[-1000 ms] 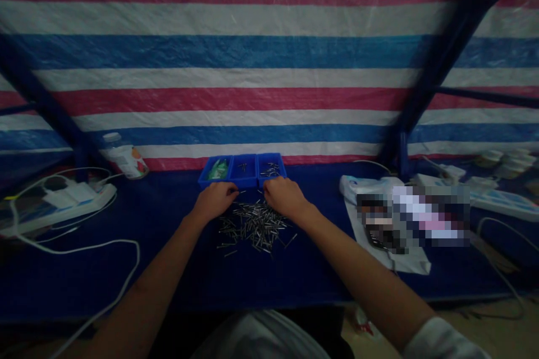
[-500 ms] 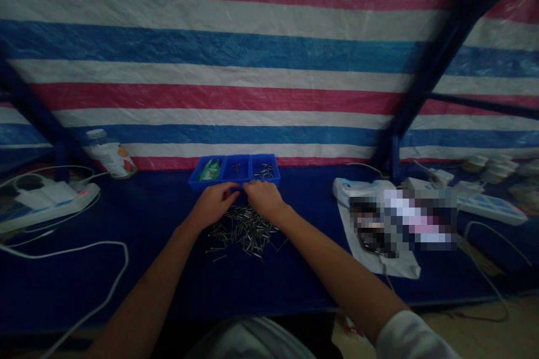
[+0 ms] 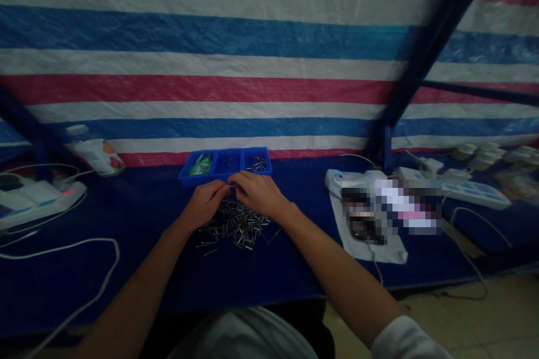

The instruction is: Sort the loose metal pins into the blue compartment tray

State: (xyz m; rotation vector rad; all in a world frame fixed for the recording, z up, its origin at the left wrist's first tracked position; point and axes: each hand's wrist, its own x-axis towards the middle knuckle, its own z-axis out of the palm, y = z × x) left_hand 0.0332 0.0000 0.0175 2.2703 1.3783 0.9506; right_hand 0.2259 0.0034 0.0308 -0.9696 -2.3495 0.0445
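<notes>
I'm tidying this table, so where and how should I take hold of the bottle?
Probably best around the rounded body of the bottle, below its cap, with the left hand from the near side: that side faces you, while the striped sheet stands close behind.

We're counting one left hand (image 3: 202, 203), one right hand (image 3: 260, 193), one three-compartment tray (image 3: 189, 181), one bottle (image 3: 100, 156), two power strips (image 3: 25, 217) (image 3: 482, 193), and dozens of metal pins (image 3: 243, 223) are lying there, too many for exact counting!
</notes>
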